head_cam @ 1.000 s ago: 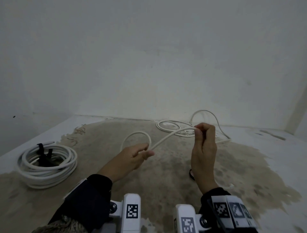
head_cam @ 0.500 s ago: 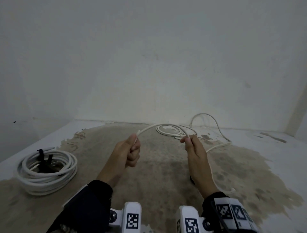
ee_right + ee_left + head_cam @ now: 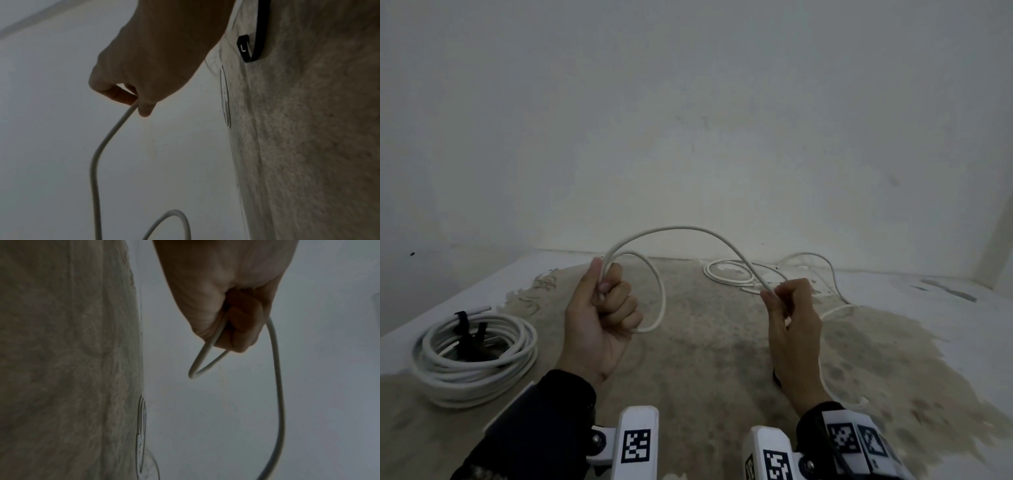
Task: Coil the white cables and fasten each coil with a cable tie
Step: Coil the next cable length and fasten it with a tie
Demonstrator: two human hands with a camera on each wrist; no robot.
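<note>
At far left lies one finished coil [image 3: 474,356], tied (black strap). We judge the left hand [image 3: 599,322] fists one loop of the white cable [image 3: 681,229] to anchor it, while the right hand [image 3: 792,318] pinches the run, feeding slack. One spare tie [image 3: 254,47] waits.

Stained floor [image 3: 705,359] carries a tied cable coil [image 3: 474,356] and loose cable [image 3: 732,275]
</note>
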